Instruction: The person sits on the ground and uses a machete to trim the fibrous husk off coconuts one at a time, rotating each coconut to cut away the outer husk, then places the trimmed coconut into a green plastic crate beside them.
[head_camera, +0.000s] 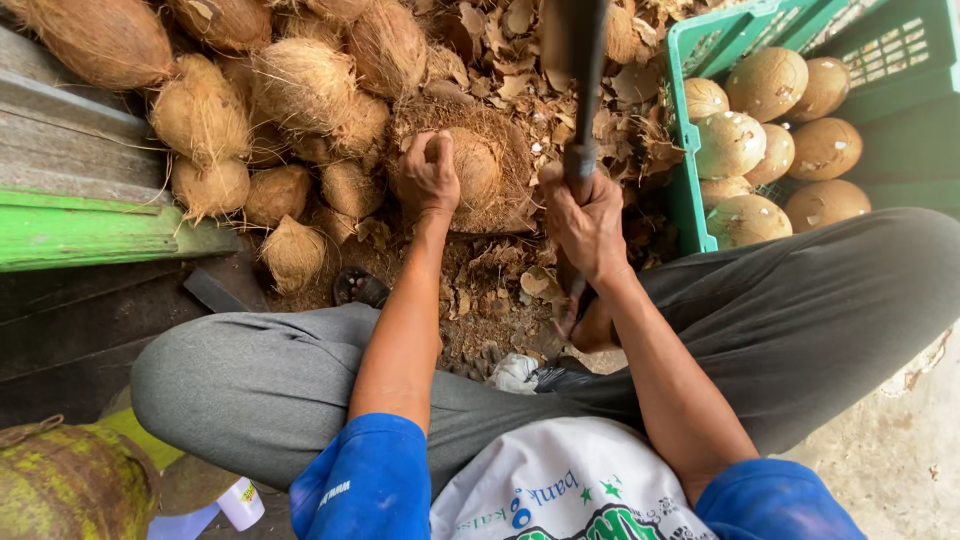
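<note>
- The left hand (430, 175) is clamped on a brown, hairy coconut (472, 165), fingers curled over its left side and top; the nut sits in a shallow nest of loose husk fibre (500, 205) on the ground between the person's knees.
- The coconut looks roughly round from above, its fibres worn short on the upper face; because the hand covers part of it, its long axis is hard to read, though it seems to run away from the person.
- The right hand (588, 222) is closed tight round the dark handle of a chopping blade (575, 70). The blade stands nearly upright in the view, long axis pointing away from the body, its broad dark end blurred at the top edge of the picture.
- Blade and coconut are apart; the handle is just to the right of the nut.
- To the left a heap of unhusked coconuts (300, 85) crowds close, touching the fibre nest; beyond it a green-edged wooden plank (90, 235) closes that side.
- To the right a green plastic crate (700, 190) holds pale, peeled coconuts (765, 85); its near wall stands just beside the right hand.
- Open room lies mainly above the nut and toward the person's grey-trousered legs (800, 300).
</note>
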